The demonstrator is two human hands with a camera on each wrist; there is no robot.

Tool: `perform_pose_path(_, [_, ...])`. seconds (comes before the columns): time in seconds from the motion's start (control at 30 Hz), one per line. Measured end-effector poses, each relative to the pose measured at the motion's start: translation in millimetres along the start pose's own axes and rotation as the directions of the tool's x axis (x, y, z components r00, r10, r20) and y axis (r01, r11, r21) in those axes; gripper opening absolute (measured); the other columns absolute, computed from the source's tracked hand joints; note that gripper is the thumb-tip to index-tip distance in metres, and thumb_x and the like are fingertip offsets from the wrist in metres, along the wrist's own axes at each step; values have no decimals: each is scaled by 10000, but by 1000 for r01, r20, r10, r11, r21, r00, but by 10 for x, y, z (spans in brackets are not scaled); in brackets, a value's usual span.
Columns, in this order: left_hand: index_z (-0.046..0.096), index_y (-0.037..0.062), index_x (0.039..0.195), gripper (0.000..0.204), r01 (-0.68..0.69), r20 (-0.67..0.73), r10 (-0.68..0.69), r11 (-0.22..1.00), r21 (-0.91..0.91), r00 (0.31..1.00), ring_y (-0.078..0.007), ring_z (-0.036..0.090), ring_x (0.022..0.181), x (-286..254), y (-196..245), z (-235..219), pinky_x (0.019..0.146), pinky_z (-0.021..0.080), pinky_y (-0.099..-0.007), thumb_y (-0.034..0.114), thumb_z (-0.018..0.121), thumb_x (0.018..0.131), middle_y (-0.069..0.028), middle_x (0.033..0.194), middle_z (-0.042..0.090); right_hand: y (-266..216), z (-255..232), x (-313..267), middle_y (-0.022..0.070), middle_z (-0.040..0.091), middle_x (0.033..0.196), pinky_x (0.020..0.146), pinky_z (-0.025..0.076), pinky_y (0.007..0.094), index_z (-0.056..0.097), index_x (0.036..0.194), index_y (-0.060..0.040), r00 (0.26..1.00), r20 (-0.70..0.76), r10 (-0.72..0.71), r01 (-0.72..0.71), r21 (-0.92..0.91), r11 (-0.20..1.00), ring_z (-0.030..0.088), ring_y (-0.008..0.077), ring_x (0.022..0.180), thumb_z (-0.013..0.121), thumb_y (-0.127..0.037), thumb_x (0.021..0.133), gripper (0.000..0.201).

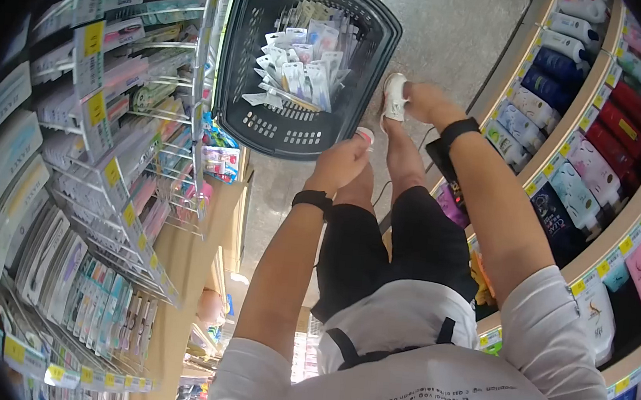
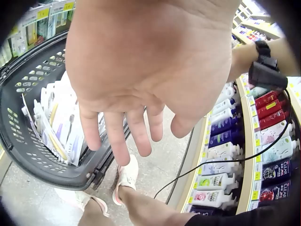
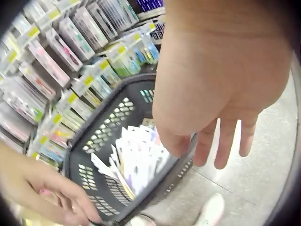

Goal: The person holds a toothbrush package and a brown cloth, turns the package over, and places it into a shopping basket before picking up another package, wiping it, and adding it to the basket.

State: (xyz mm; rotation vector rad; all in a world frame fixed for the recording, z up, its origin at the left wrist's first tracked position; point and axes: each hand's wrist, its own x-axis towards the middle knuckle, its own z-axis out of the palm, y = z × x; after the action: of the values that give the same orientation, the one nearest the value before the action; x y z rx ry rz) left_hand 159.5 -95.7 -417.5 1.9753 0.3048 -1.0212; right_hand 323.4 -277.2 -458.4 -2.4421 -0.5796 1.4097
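Observation:
A dark grey shopping basket point(image 1: 294, 151) with slotted walls holds a pile of packaged toothbrushes point(image 1: 297, 78). Near its lower right corner in the head view is my left hand point(image 1: 342, 163). In the left wrist view the left hand point(image 2: 146, 80) shows its palm, fingers extended and nothing in them. Farther right, beyond the basket's rim, hangs my right hand point(image 1: 426, 102). The right wrist view shows the right hand point(image 3: 221, 89) with loose, bare fingers that overlap the basket's far side. The left hand point(image 3: 51, 188) also appears there, close to the rim.
Racks of hanging toothbrush packs point(image 1: 102, 302) line the left side. Shelves of pump bottles and tubes point(image 1: 595, 157) curve along the right. Between them runs a grey floor point(image 1: 430, 25), where white shoes point(image 1: 394, 95) stand. A black cable point(image 2: 225, 161) loops near the right arm.

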Motion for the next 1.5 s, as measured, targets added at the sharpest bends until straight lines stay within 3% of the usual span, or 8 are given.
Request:
perform_pose_path(0.17, [630, 118, 977, 249, 55, -17, -59, 977, -207, 998, -324, 612, 888, 227, -140, -162, 760, 480, -387, 306, 532, 848, -126, 917, 659, 389, 172, -30, 167, 643, 875, 750, 482, 401, 582, 1001, -60, 1000, -16, 9, -6, 188, 982, 620, 339, 844, 563, -184, 790, 246])
perform_pose_path(0.3, [631, 137, 1023, 287, 239, -24, -238, 970, 45, 971, -328, 604, 950, 370, -755, -154, 806, 473, -398, 331, 533, 835, -126, 974, 657, 672, 216, -186, 192, 650, 898, 779, 475, 431, 582, 1021, -68, 997, 67, -30, 19, 152, 988, 617, 363, 883, 553, -178, 765, 280])
perform_pose_path(0.53, [611, 139, 1074, 322, 319, -37, -318, 948, 22, 947, -325, 598, 974, 354, -1218, -288, 825, 464, -397, 337, 532, 834, -120, 1005, 654, 798, 289, -51, 198, 651, 919, 789, 473, 426, 584, 1038, -79, 975, 161, 152, -159, 32, 987, 615, 371, 890, 538, -193, 789, 277])
perform_pose_path(1.0, [601, 82, 1085, 342, 233, 111, -217, 959, -159, 970, -293, 625, 891, 704, -736, 34, 778, 468, -350, 313, 581, 833, -124, 978, 665, 59, 351, 581, 128, 651, 856, 700, 471, 375, 552, 1053, -80, 985, 58, -164, 154, 148, 977, 619, 308, 801, 533, -208, 831, 258])
perform_pose_path(1.13, [651, 120, 943, 264, 209, -17, -214, 965, -158, 977, -319, 621, 862, 733, -763, 81, 765, 477, -403, 288, 538, 773, -116, 848, 662, 135, 376, 578, 132, 652, 852, 693, 475, 377, 560, 1033, -74, 979, 76, -189, 183, 87, 979, 623, 306, 788, 542, -202, 828, 243])
perform_pose_path(1.3, [609, 85, 1067, 328, 118, -88, -117, 993, 7, 989, -291, 600, 954, 774, -1127, 20, 796, 467, -366, 307, 588, 827, -121, 971, 660, 366, 424, 506, 137, 652, 851, 709, 477, 390, 573, 1011, -74, 983, 55, -177, 175, 30, 984, 625, 308, 795, 565, -203, 822, 229])
perform_pose_path(1.37, [617, 102, 1092, 338, 194, -20, -195, 980, -43, 981, -281, 574, 1035, 777, -1138, -56, 836, 467, -376, 295, 601, 815, -120, 1169, 592, 411, 385, 463, 139, 653, 853, 716, 476, 394, 576, 1008, -76, 988, 95, -122, 119, 34, 992, 626, 309, 802, 572, -206, 822, 227])
perform_pose_path(1.5, [645, 86, 1030, 307, 174, -272, -91, 937, 302, 958, -296, 547, 1080, 875, -1286, -295, 864, 466, -461, 233, 585, 768, -50, 1448, 318, 498, 322, 459, 157, 654, 894, 760, 475, 405, 577, 1029, -80, 989, 147, -7, 2, 39, 999, 623, 331, 856, 557, -212, 822, 247])
